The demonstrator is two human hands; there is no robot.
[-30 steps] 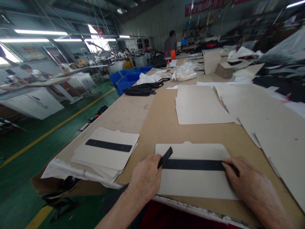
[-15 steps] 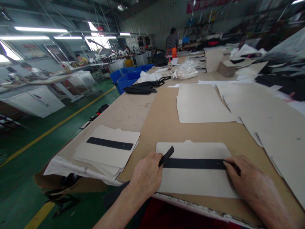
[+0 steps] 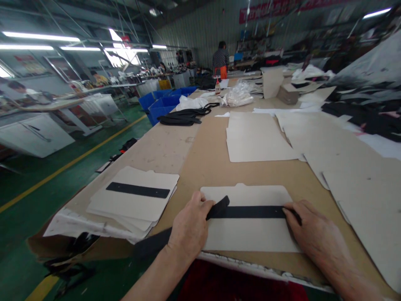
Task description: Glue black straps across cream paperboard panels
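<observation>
Raised strip (image 3: 222,206) turned flatter, left fingers (image 3: 198,200) clamping it, right fingers (image 3: 290,207) apparently pinching band (image 3: 253,212).

Left hand (image 3: 190,225) clutching a black piece (image 3: 223,205), right hand (image 3: 308,225) pinching the long strip (image 3: 255,212), pale board (image 3: 250,236) underneath, stacked boards (image 3: 131,207) over left

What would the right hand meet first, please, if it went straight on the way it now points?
Probably the long black strip on the pale sheet: the right hand points leftward, with its fingertips at the strip's visible right end. Exact depth there is hard to judge.
</observation>
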